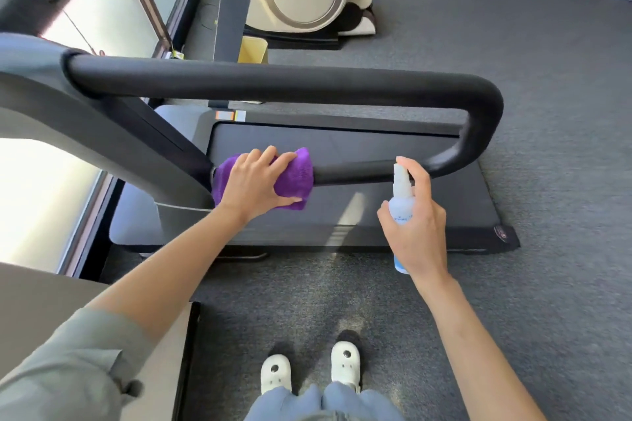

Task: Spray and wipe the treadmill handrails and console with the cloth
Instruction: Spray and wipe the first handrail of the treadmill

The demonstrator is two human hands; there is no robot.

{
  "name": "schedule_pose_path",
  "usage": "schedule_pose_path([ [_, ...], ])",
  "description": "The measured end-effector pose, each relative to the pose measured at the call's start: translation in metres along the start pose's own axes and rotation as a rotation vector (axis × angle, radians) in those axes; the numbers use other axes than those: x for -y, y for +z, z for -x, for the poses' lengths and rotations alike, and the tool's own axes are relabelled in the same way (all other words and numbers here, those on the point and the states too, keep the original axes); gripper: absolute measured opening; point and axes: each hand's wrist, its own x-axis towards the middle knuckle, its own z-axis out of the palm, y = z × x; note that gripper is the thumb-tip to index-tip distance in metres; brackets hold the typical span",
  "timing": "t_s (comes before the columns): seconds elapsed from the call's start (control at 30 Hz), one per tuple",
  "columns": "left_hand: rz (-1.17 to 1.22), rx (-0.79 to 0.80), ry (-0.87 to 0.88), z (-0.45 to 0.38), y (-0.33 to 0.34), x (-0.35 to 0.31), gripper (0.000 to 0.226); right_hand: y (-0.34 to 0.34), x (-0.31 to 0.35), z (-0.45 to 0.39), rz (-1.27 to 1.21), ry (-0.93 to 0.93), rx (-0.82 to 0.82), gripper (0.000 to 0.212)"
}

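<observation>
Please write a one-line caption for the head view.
Left hand wipes black padded handrail with purple cloth; right hand holds clear spray bottle.

**Both arms extended, both hands gripping**

The left hand (258,181) reaches forward on a bare forearm, sleeve pushed up near the elbow, fingers and thumb curled around a cloth (295,178). The right hand (415,225) is raised, wrapped around a spray bottle (400,195), index finger on its top.
</observation>
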Motion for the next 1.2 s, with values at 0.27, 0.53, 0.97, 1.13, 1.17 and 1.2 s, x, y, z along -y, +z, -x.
schedule_pose_path([
  [0.27, -0.019, 0.004, -0.050, 0.005, 0.000, 0.013, 0.082, 0.011, 0.002, 0.006, -0.006, 0.033, 0.007, 0.067],
  [0.53, 0.032, 0.067, 0.046, -0.044, 0.000, -0.051, 0.087, 0.005, -0.002, 0.005, 0.001, 0.016, -0.006, 0.069],
  [0.97, 0.138, 0.105, 0.127, -0.123, 0.009, -0.192, 0.089, -0.064, -0.055, -0.006, 0.094, 0.058, -0.118, 0.068],
  [1.13, 0.109, 0.071, 0.047, -0.093, 0.009, -0.151, 0.093, -0.049, -0.048, -0.017, 0.048, 0.066, -0.094, 0.067],
  [1.17, 0.106, 0.078, 0.031, -0.086, 0.007, -0.137, 0.093, -0.044, -0.044, -0.018, 0.035, 0.061, -0.083, 0.067],
  [1.2, 0.104, 0.080, 0.012, -0.078, 0.006, -0.123, 0.092, -0.039, -0.040, -0.018, 0.025, 0.052, -0.068, 0.067],
])
